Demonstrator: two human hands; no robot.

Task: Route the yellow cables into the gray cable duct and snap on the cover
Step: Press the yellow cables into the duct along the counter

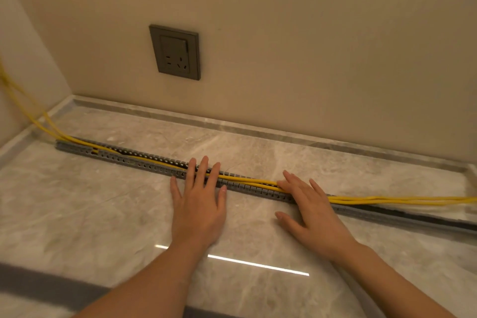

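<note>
Yellow cables [387, 199] lie along the gray cable duct [116, 156], whose long axis runs from the counter's [103, 214] back-left corner toward its right edge. Left hand [198, 204] and right hand [309, 209] both lie across the duct, each grip flat and open, fingers straight on the cables, holding nothing. Beyond the right hand the cables ride above the duct, apparently unseated; that hand is nearer. No cover can be identified.

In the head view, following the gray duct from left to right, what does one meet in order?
The yellow cables at the corner → end of the gray cable duct → left hand → right hand → cables leaving at the right edge.
</note>
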